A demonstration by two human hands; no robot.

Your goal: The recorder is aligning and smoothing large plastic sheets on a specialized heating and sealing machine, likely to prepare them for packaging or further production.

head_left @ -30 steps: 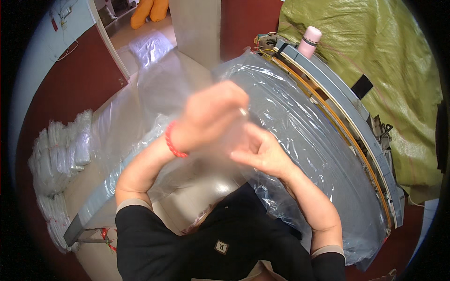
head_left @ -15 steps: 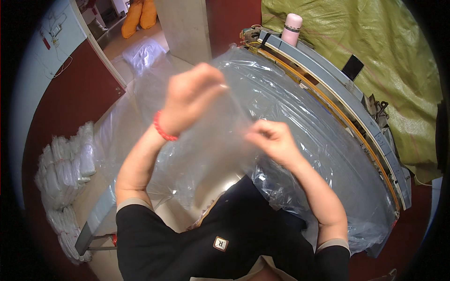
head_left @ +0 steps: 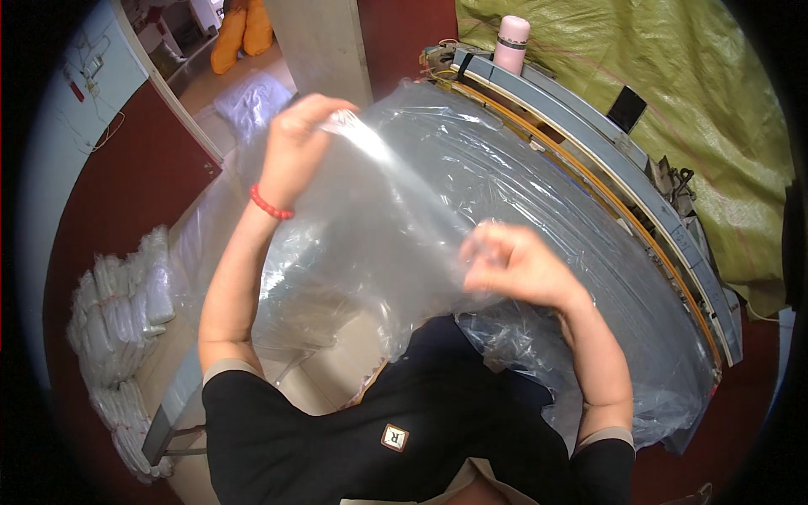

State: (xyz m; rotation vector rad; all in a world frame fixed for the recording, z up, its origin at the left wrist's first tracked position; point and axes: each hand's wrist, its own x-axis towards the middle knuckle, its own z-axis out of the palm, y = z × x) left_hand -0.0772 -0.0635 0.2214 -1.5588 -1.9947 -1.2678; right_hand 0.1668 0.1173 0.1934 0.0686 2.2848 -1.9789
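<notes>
A clear plastic sheet [head_left: 396,172] is stretched at a slant between my two hands. My left hand [head_left: 296,145], with a red bead bracelet [head_left: 271,204] at its wrist, is raised and closed on the sheet's upper end. Lower and to the right, my right hand [head_left: 523,268] pinches the other end; its fingertips are slightly blurred. More clear plastic film [head_left: 581,286] lies in a wide, wrinkled layer under and right of my hands. Whether the stretched piece is joined to that film, I cannot tell.
A long machine bar [head_left: 589,160] with an orange strip borders the film on the right. On it stands a pink bottle [head_left: 511,46]; a black phone [head_left: 626,109] lies by a yellow-green tarp [head_left: 699,101]. Bundled plastic bags [head_left: 126,295] are stacked at left. Orange sacks [head_left: 242,38] lie beyond the doorway.
My left hand has moved left and a little up, my right hand slightly right and down. The plastic between them is now stretched wider.
</notes>
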